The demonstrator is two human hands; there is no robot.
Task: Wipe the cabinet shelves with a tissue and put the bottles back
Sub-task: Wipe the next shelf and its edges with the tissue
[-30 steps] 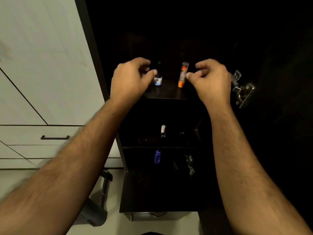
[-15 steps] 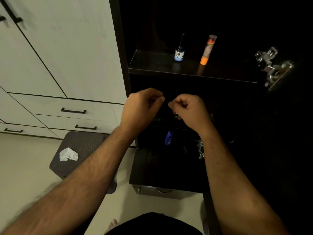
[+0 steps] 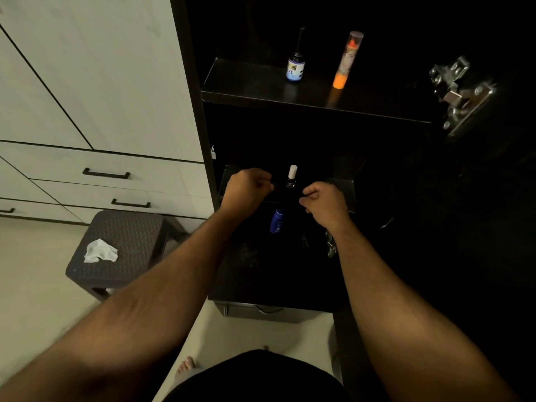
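dark woven stool [image 3: 124, 245] lower left, white drawer fronts [image 3: 95, 175] with black handles behind it, metal hinge [image 3: 458, 94] upper right

Below the white-capped bottle [image 3: 291, 177], the cabinet [image 3: 200, 117] interior is too dark to read; a blue bottle [image 3: 277, 221] shows partly, beside indistinct glinting items.

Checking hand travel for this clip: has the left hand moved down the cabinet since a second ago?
Yes. The left hand was level with the orange tube on the top shelf; now it sits one shelf lower, beside the white-capped bottle.
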